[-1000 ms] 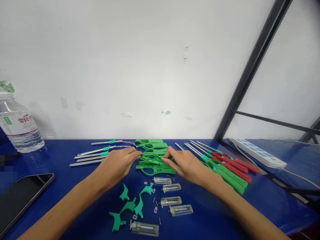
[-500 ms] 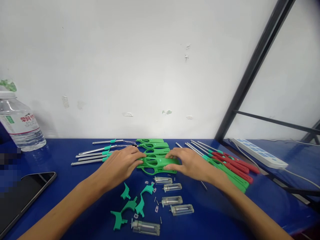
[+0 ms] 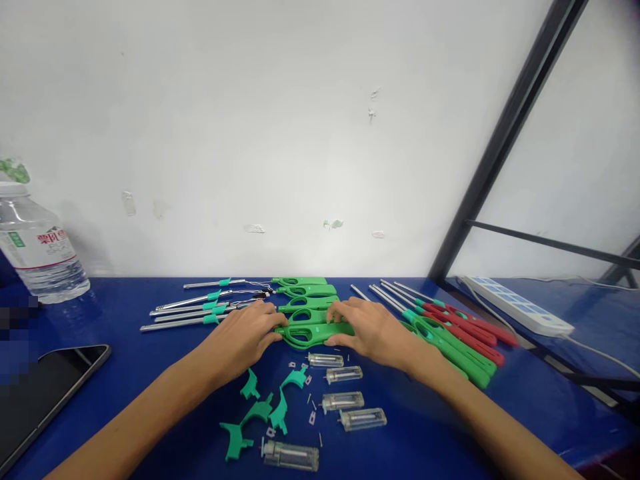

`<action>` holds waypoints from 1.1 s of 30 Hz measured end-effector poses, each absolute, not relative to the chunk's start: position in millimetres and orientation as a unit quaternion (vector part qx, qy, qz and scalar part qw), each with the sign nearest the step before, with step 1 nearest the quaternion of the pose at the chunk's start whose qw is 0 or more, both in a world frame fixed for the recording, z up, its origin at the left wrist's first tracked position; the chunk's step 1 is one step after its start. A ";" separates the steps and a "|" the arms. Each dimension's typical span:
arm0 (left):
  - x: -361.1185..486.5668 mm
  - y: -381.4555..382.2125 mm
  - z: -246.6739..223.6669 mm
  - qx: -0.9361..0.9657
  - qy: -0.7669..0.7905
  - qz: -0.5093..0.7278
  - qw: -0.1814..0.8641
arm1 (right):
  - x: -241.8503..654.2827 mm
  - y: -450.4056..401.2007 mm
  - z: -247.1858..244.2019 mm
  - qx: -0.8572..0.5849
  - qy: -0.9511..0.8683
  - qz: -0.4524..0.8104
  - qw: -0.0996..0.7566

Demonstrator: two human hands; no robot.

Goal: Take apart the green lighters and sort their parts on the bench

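A green lighter handle shell [image 3: 313, 333] lies nearest me in a column of similar green lighter handles [image 3: 306, 291]. My left hand [image 3: 251, 328] pinches its left end between thumb and fingers. At its other end, my right hand [image 3: 371, 329] grips the shell with curled fingers, which hide part of it. Just below are several clear fuel tanks [image 3: 343, 401] and curved teal triggers [image 3: 258, 409]. Small pale clips [image 3: 312, 418] and thin metal pins [image 3: 321, 439] are scattered among them. Metal lighter tubes [image 3: 185, 319] with teal collars and wires lie beyond my left hand.
To the right lie red lighters [image 3: 470, 327] and green lighters [image 3: 457, 350] with metal tubes. A white power strip [image 3: 520, 305] sits behind a black metal frame [image 3: 505, 140]. At left are a water bottle [image 3: 43, 257] and a phone [image 3: 47, 400] on the blue table [image 3: 165, 440].
Both hands stay on the nearest green shell, shifting only slightly. A thin rod seen below my right wrist is out of sight, and a green piece shows beside my right forearm.
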State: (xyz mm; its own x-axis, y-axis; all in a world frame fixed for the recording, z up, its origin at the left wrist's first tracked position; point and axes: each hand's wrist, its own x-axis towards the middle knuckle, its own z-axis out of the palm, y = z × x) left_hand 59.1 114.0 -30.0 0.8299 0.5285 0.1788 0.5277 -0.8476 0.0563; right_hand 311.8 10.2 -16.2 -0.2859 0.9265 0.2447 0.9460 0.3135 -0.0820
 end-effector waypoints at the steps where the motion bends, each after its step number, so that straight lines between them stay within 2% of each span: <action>1: 59.5 114.2 -29.7 0.956 0.278 0.095 0.001 | 311.4 10.6 -17.0 -0.585 -0.801 -0.040 0.123; 15: 58.4 117.0 -29.0 0.951 0.295 0.094 -0.002 | 309.7 13.7 -21.5 -0.585 -0.803 -0.030 0.111; 33: 61.6 119.3 -39.0 0.950 0.282 0.135 0.000 | 313.4 17.5 -21.7 -0.621 -0.775 -0.082 0.083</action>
State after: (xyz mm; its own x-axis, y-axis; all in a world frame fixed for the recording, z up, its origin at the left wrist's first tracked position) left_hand 61.6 119.3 -39.0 0.8050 0.5355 0.2555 0.5354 -0.8411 0.0760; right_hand 313.4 17.5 -21.7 -0.2155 0.9492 0.2295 0.9761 0.2159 0.0239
